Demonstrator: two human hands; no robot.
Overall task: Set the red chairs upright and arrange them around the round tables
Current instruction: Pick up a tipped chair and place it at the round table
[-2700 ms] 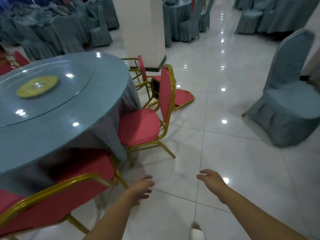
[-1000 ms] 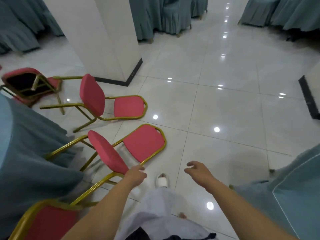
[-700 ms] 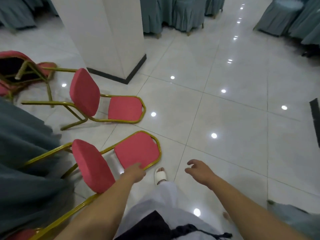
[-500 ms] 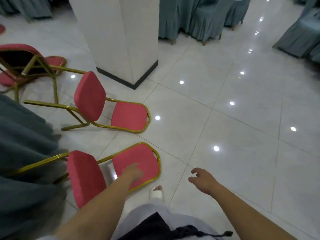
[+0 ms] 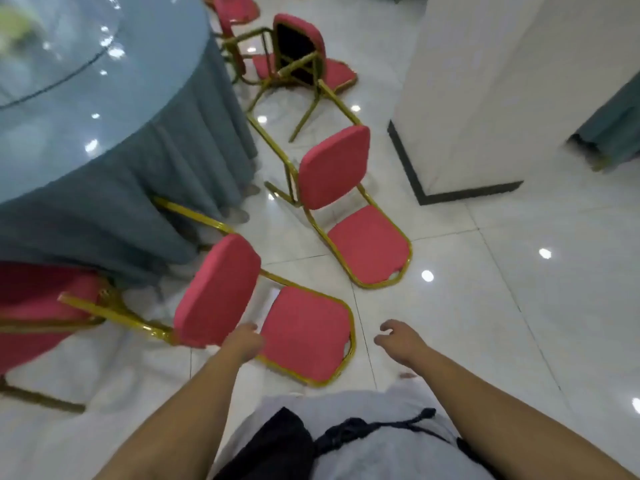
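A red chair with a gold frame (image 5: pixel 304 334) lies tipped on its back on the floor right in front of me. My left hand (image 5: pixel 244 342) reaches down between its seat and its backrest, with the fingers hidden. My right hand (image 5: pixel 398 342) hovers open above the floor just right of that chair. A second tipped red chair (image 5: pixel 349 216) lies beyond it. A third (image 5: pixel 299 53) lies overturned further back. The round table (image 5: pixel 114 126) with a grey-blue cloth stands at the left.
An upright red chair (image 5: pixel 38 306) stands at the table's near left edge. A white pillar (image 5: pixel 485 91) with a dark base rises at the right. Another red chair (image 5: pixel 232 12) stands at the table's far side. Glossy white tile floor spreads to the right.
My view has swung left, bringing the round table and the overturned chair into sight. My left hand has slid from the nearest chair's backrest to the gap by its seat. Right hand stays open.
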